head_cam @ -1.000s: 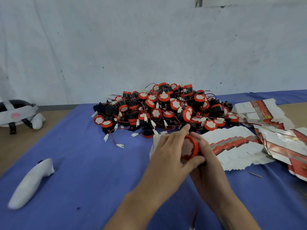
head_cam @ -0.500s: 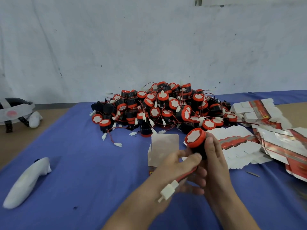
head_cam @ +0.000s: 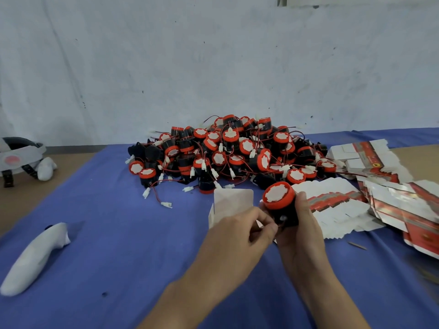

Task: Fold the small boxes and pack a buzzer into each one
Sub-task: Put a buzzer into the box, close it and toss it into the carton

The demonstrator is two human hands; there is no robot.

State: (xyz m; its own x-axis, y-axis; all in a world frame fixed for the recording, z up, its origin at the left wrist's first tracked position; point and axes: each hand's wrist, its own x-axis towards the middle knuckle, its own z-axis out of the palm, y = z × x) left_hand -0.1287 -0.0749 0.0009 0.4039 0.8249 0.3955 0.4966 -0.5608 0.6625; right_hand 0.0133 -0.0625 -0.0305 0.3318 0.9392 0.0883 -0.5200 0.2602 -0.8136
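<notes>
Fingers of the right hand [head_cam: 303,233] grip the buzzer [head_cam: 278,198], cap up; left hand [head_cam: 237,236] fingers pinch at its black base.

The lower part of the small box [head_cam: 234,203] is hidden behind the left hand [head_cam: 237,236]. The spot where the buzzer [head_cam: 278,195] is pinched at its base is covered by that hand's fingers. Its far side is wrapped by the right hand [head_cam: 301,233]. The flat box blanks [head_cam: 415,210] are blurred and cut off at the right edge, and their print cannot be read.

White controller [head_cam: 35,257] on blue cloth [head_cam: 114,233]
</notes>
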